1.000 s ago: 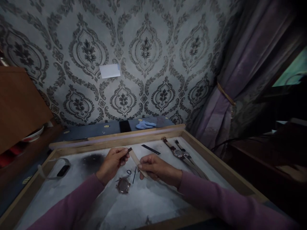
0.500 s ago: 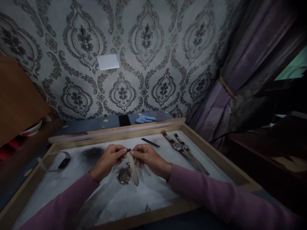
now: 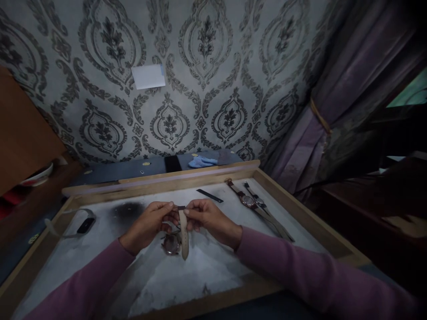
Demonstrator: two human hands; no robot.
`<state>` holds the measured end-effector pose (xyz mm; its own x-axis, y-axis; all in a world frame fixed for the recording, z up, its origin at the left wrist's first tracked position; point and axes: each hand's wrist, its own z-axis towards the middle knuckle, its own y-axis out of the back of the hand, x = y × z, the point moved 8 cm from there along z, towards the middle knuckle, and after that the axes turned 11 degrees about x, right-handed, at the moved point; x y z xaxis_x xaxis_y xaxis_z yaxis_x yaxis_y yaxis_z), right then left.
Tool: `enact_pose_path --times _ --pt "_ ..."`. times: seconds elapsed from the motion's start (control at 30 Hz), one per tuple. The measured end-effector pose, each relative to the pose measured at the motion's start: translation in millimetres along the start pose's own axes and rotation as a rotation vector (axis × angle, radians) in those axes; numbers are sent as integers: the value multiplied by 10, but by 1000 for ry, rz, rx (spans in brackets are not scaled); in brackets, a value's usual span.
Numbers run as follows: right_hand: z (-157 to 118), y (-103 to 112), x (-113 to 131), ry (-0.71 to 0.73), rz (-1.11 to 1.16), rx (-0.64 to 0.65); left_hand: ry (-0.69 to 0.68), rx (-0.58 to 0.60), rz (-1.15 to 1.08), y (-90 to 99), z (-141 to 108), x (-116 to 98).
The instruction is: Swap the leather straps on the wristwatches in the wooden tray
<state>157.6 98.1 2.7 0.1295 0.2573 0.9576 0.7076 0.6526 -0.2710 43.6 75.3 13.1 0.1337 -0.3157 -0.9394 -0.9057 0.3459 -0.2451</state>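
Note:
A pale watch strap [image 3: 184, 235] with a row of small holes hangs between my hands, its tip pointing down. My right hand [image 3: 208, 220] pinches it near the dark upper end. On the other side, my left hand [image 3: 150, 224] has thumb and fingers closed at that same end; the exact contact is partly hidden by the fingers. A round watch case [image 3: 171, 245] lies on the white surface just below, left of the strap's tip. Something thin and dark shows between the case and my fingers, too small to make out.
The white surface sits inside a wooden frame [image 3: 160, 178]. Two watches lie at the right, one brown-strapped [image 3: 247, 201]. A flat black strip [image 3: 210, 195] is behind my right hand, and a dark-faced watch [image 3: 86, 226] with a light band is at left. A blue cloth [image 3: 202, 162] lies beyond the frame.
The strap has swung to hang straighter, its tip shifting left. My left thumb has drawn back slightly from the dark end. The whole view has tilted a little.

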Motion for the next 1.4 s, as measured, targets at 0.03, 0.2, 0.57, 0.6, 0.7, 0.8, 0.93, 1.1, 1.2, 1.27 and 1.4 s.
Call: enact_pose_path --times 0.03,0.2,0.57,0.6,0.7,0.8,0.93,1.1,1.2,1.27,1.4 --pt "1 2 -2 -2 1 1 5 2 -9 0 1 -1" --pt "-1 -12 12 -7 -2 9 8 -14 -17 -5 2 -10" --pt "-7 -47 9 -8 -9 26 7 -53 -8 15 9 21" --pt "-7 -46 6 -7 -7 25 6 -54 -10 16 12 24" --pt "-1 -49 4 -6 -1 26 4 -58 -22 21 15 36" --pt "8 -41 6 4 11 20 6 -68 -45 19 6 48" --pt "15 -6 -1 26 35 -5 -15 -69 -74 -38 -21 26" --pt "14 -9 1 49 72 -28 -36 -47 -52 -132 -40 1" --pt "5 -42 16 56 83 -37 -30 -96 -53 -105 -53 31" --pt "-5 -64 27 59 85 -39 -20 -121 -51 -90 -64 49" --pt "-18 -111 40 52 76 -6 -30 -141 -43 -83 -93 4"
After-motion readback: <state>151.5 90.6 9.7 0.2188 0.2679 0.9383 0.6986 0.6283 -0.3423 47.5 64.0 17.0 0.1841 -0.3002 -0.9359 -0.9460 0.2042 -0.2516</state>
